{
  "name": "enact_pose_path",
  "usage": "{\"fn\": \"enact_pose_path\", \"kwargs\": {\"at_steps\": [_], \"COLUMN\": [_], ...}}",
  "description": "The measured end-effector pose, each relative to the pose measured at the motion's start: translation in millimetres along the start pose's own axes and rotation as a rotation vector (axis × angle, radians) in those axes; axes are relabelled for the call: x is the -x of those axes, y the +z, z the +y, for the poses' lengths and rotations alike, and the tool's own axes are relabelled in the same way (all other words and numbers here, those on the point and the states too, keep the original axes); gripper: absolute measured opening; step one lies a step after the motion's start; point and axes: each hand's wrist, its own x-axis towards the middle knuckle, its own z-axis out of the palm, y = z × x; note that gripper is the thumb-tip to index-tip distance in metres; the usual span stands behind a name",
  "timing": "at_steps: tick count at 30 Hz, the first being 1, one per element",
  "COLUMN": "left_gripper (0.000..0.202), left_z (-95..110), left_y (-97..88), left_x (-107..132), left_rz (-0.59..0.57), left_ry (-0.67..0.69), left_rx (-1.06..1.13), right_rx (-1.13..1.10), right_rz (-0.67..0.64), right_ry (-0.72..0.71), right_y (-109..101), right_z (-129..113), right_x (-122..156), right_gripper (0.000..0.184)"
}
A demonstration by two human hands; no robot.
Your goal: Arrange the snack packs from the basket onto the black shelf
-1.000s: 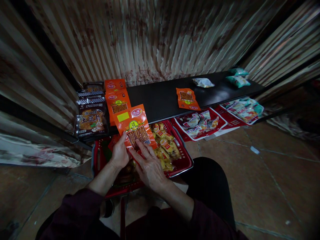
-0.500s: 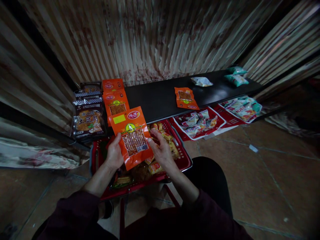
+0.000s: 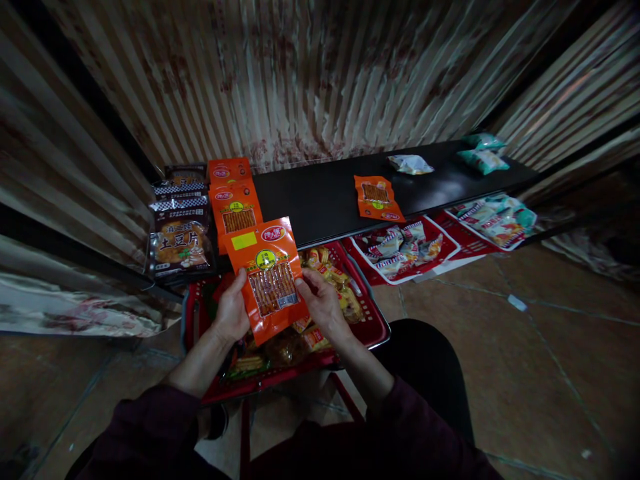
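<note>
I hold an orange snack packet (image 3: 269, 277) flat and face up between both hands, above a red shopping basket (image 3: 373, 333). My left hand (image 3: 231, 310) grips its left edge with the thumb on the front. On its right edge, my right hand (image 3: 321, 305) pinches it. The basket beneath is filled with several small yellow and red snack packs (image 3: 336, 280). Just beyond the packet, two matching orange packets (image 3: 235, 200) lie stacked on the left end of a black shelf (image 3: 320, 197).
Dark potato-chip bags (image 3: 181, 230) lie left of the orange stack. Another orange packet (image 3: 377, 198), a pale bag (image 3: 410, 164) and green bags (image 3: 480, 155) lie further right on the shelf. Red trays of sweets (image 3: 407, 243) sit below it. Corrugated walls surround the tiled floor.
The packet came away from the shelf toward me. My right hand slid from lying over its lower front to gripping its right edge.
</note>
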Motion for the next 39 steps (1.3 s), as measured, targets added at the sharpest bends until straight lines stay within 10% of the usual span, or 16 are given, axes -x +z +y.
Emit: {"fn": "enact_pose_path", "kwargs": {"at_steps": [11, 29, 39], "left_gripper": [0.037, 0.039, 0.043], "left_z": [-5.0, -10.7, -17.0], "left_y": [8.0, 17.4, 1.8], "left_x": [-1.5, 10.5, 1.3], "left_rz": [0.05, -0.234, -0.195], "left_ry": [0.089, 0.085, 0.157], "left_rx": [-0.033, -0.144, -0.282], "right_rx": [0.72, 0.539, 0.337], "right_rz": [0.223, -0.236, -0.35], "right_ry": [-0.428, -0.203, -0.237], "right_y": [5.1, -6.0, -17.1], "right_z": [-14.1, -31.4, -42.3], "right_x": [10.0, 44.9, 40.6], "right_gripper": [0.03, 0.091, 0.062]}}
